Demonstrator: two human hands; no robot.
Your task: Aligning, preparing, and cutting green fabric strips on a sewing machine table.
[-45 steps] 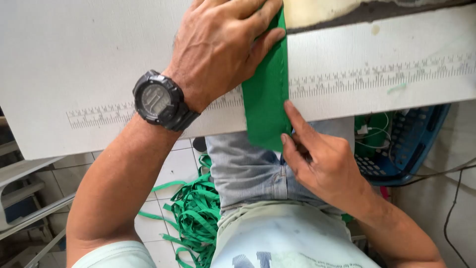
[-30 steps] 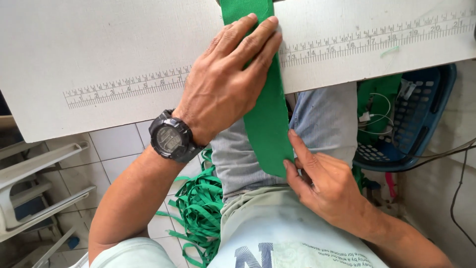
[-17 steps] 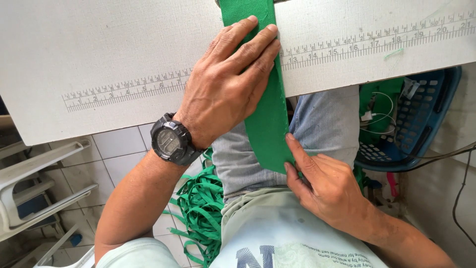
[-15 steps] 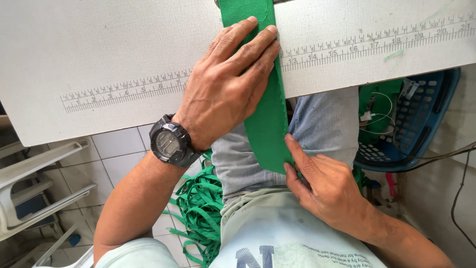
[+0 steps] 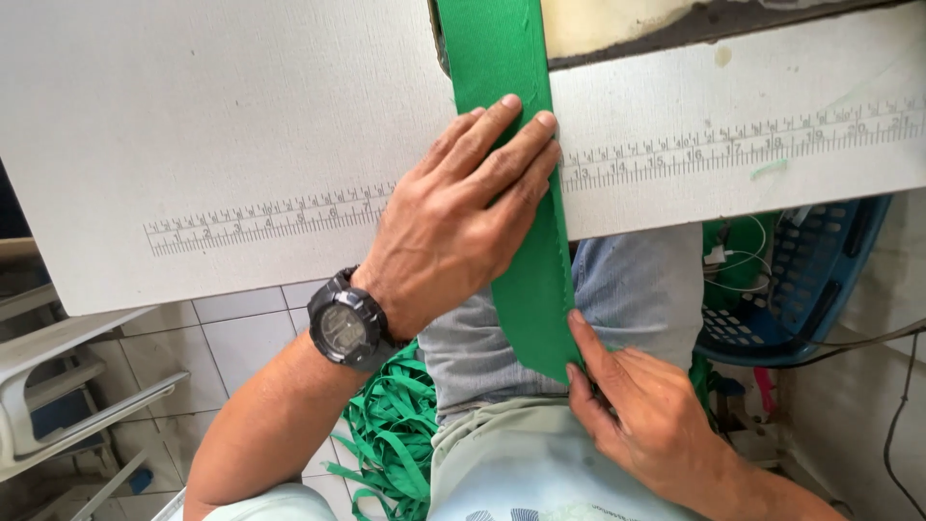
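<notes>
Strap (image 5: pixel 511 145) of wide green webbing runs down across the near edge of a pale board (image 5: pixel 193 116) and hangs off it over the person's lap. Left hand (image 5: pixel 453 232) lies flat on the strap at the board's near edge, palm down, fingers (image 5: pixel 502 145) stretched and slightly spread, pressing the strap onto the board without gripping it. A black watch (image 5: pixel 345 331) sits on that wrist. Right hand (image 5: pixel 646 420) is below the board, at the strap's lower end; its thumb and forefinger meet at the strap's right edge near the tip, pinching it, the other fingers curled, though whether something else lies inside the hand I cannot tell. A printed ruler (image 5: pixel 733 145) runs along the board near its front edge, passing under the strap and the left hand. Below the board, between the knees, a heap of narrow green strips (image 5: pixel 391 434) lies on the tiled floor (image 5: pixel 241 333). A blue basket (image 5: pixel 810 280) stands under the board's right end, with green material inside it. White plastic furniture (image 5: pixel 68 386) shows at the left
</notes>
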